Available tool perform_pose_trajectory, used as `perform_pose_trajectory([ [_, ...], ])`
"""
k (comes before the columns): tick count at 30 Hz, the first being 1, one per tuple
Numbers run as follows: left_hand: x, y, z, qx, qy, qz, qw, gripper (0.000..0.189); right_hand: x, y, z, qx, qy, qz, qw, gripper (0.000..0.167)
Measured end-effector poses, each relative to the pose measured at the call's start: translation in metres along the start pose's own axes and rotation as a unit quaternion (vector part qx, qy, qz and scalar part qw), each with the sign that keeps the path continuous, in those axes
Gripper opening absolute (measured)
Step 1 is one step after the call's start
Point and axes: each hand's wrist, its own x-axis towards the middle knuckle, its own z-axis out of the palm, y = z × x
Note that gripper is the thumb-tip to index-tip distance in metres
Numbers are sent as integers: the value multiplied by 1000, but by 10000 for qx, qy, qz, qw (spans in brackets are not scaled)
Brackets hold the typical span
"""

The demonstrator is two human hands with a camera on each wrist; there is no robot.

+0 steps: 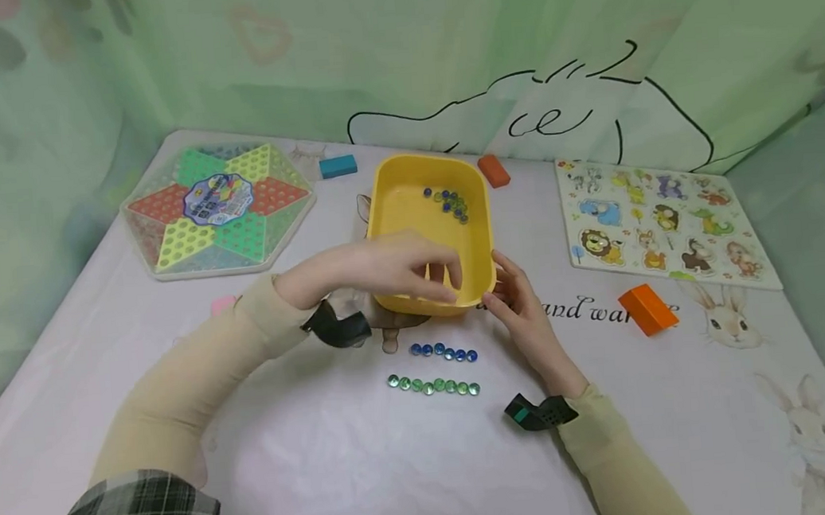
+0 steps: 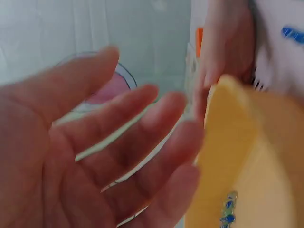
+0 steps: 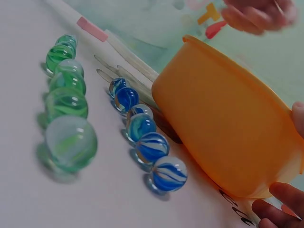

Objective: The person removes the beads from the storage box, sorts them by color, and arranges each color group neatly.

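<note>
At centre, your left hand [image 1: 406, 264], fingers loose, overhangs the yellow plastic tub [image 1: 403, 202] your right hand [image 1: 526, 313] grips; below, blue glass marbles [image 1: 440, 350] and green ones [image 1: 429, 388], rowed; mixed marbles [image 1: 447, 206] apparently remaining inside.

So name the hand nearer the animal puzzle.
Right: the right hand is left of the animal puzzle, at the yellow tub; the left hand farther left, above the tub.

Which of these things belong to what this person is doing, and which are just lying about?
Seemingly in use:
yellow tub, touched by the right hand, below the left hand
marbles inside it
blue marble row
green marble row

Seemingly lying about:
star-patterned game board
animal picture board
blue block
far orange block
near orange block
pink object, mostly hidden
</note>
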Motion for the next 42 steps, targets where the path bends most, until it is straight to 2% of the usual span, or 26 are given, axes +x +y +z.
perform_pose_trajectory([
  [5,42,-11,-26,311,596,-637,9957,19,-1,0,-1,57,-11,20,10000,60],
  [9,72,-30,-34,311,914,-1134,9888,19,-1,0,0,29,17,99,9999,60],
  [15,102,-57,-27,597,840,-1653,9808,20,-2,-1,2,-44,40,169,9998,60],
  [21,125,-66,-17,1299,733,-2218,9636,23,-2,-1,2,-125,82,148,9998,60],
  [27,137,-64,-6,1574,640,-2491,9535,22,-3,-3,0,-132,73,136,9998,60],
  [35,142,-72,6,1914,915,-2575,9427,14,-3,-4,1,-122,70,150,9998,60],
  [38,141,-71,6,1941,887,-2553,9430,13,-3,-3,1,-165,72,156,9997,60],
  [42,133,-62,0,1835,735,-2435,9496,14,-2,-2,1,-223,89,185,9995,60],
])
